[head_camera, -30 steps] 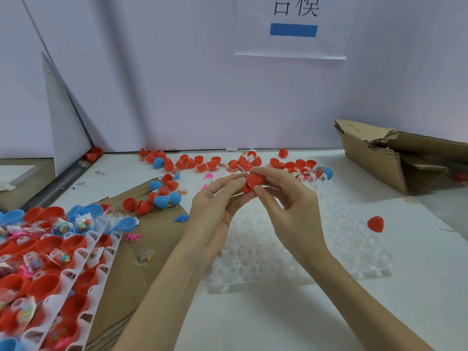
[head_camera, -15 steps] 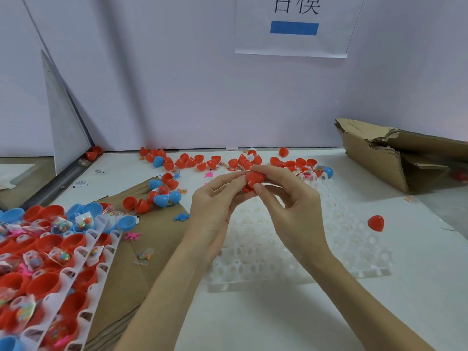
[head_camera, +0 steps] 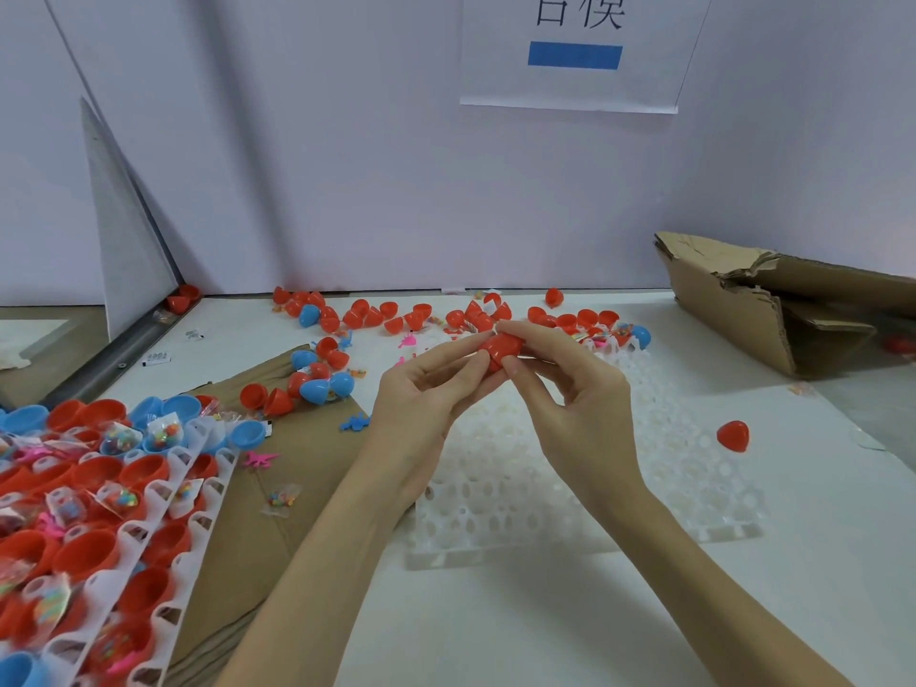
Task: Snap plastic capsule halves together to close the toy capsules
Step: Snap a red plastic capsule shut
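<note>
A red capsule (head_camera: 500, 350) is held above the white perforated tray (head_camera: 669, 478) between both hands. My left hand (head_camera: 421, 409) pinches its left side with thumb and fingertips. My right hand (head_camera: 575, 399) pinches its right side, thumb below and forefinger over the top. A seam shows across the capsule; whether its halves are fully snapped I cannot tell. Loose red capsule halves (head_camera: 391, 317) and a few blue ones (head_camera: 317, 389) lie scattered along the back of the table. One red half (head_camera: 732, 435) lies alone at the right.
White trays (head_camera: 198, 468) at the lower left hold several red and blue halves with bagged toys. Brown cardboard (head_camera: 297, 488) lies under them. A torn cardboard box (head_camera: 773, 300) sits at the back right. Small plastic toys (head_camera: 260, 459) lie on the cardboard.
Both hands stay in nearly the same place, pinching the red capsule; the fingers have shifted only slightly around it.
</note>
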### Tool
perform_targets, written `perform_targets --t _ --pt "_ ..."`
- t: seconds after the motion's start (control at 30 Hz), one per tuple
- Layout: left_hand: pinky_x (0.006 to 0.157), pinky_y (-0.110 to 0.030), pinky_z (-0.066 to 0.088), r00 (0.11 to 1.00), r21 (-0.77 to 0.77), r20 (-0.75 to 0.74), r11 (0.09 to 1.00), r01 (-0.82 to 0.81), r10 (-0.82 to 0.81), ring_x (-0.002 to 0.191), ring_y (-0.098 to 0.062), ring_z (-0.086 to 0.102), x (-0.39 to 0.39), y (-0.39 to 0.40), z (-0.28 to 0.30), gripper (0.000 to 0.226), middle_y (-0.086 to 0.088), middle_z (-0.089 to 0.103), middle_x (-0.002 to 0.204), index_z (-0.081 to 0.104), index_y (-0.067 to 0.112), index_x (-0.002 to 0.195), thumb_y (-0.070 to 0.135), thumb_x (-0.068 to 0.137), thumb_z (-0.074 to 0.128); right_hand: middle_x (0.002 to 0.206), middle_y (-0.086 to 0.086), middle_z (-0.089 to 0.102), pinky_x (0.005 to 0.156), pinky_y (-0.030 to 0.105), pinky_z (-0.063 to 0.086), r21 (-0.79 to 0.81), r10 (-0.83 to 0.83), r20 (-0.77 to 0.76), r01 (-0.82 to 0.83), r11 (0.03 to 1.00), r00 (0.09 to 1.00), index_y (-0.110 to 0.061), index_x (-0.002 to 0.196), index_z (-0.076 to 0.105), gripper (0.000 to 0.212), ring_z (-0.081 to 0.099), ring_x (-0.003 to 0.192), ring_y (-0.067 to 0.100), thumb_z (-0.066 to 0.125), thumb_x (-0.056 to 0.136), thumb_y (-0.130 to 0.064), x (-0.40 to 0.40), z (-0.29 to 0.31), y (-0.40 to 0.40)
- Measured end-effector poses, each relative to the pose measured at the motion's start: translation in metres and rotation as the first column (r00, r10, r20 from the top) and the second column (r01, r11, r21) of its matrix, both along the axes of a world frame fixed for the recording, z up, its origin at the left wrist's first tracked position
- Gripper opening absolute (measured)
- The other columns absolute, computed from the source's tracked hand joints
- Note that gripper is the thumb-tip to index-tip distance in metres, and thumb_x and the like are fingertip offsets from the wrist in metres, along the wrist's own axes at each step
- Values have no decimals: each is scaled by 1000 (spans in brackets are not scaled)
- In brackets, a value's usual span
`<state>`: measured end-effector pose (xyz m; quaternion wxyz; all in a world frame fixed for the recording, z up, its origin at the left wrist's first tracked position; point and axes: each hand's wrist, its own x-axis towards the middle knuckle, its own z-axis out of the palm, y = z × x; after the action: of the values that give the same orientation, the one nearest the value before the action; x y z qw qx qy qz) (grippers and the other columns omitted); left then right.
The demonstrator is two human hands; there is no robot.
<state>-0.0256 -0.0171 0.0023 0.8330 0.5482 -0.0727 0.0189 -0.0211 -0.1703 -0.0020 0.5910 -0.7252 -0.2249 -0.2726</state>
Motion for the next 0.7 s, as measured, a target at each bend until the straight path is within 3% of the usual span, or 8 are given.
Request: perform_targets --t 0.1,0.23,0.5,0.6,0.7 --pt "95 -32 59 998 -5 -30 999 -46 46 107 -26 75 0 0 1 34 -13 78 114 74 7 122 16 90 73 115 -12 71 91 14 52 13 11 -23 -11 1000 1000 -16 123 70 32 68 109 4 68 94 -4 -1 1 1" --pt "91 -25 59 998 2 -35 998 -56 56 105 -24 76 -1 0 3 37 -11 78 112 77 8 117 22 83 79 116 -11 72 91 14 53 31 10 -37 -9 999 999 -16 124 70 33 68 109 4 67 94 -4 -3 1 3" --pt "97 -29 58 998 8 0 998 -62 62 107 -26 75 -3 2 7 32 -13 78 113 78 6 115 17 86 81 122 -7 73 97 20 53 60 53 -95 -47 997 994 -13 131 67 35 67 114 4 64 97 -5 -4 4 0" --pt "96 -27 58 999 -6 -8 999 -44 44 107 -26 75 -5 1 8 30 -13 78 113 79 7 114 17 86 81 123 -5 72 96 17 52 -25 7 -52 -9 1000 999 -15 135 64 38 67 112 3 63 98 -6 -4 4 -1" --pt "94 -23 57 998 -22 -29 998 -52 51 107 -23 75 -6 -1 9 32 -10 78 113 81 11 112 22 82 82 132 -9 64 101 12 45 -190 -44 25 48 981 999 -11 144 54 49 59 117 -10 62 97 -1 -4 3 1"
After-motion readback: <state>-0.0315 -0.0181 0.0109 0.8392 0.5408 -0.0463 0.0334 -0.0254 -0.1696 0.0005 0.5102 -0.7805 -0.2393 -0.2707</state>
